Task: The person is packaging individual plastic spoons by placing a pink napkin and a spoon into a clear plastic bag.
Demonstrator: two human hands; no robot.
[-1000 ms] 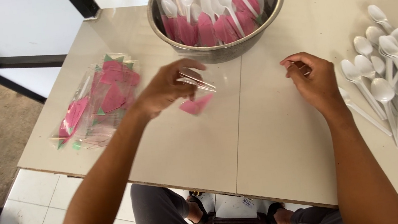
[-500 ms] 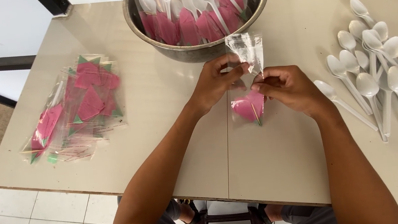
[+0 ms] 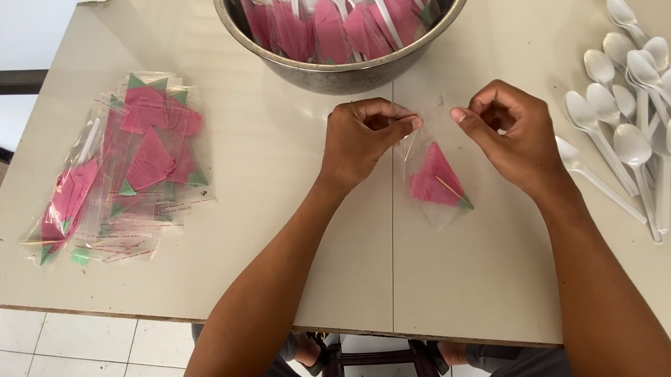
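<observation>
Left hand (image 3: 363,138) and right hand (image 3: 512,134), curled knuckles-up, each pinch the clear sleeve's (image 3: 435,176) top corners.

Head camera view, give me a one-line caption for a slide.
Left hand and right hand pinch open a clear bag holding a pink napkin, between bowl and loose spoons.

- We have one view only, from a camera worn on the head, looking steeply down at the tabletop (image 3: 288,220).
- It sits close: our forearms enter from the bottom edge and both hands meet near the frame's centre.
- The tabletop's far edge runs off the top; floor tiles (image 3: 76,365) show at the lower left.
</observation>
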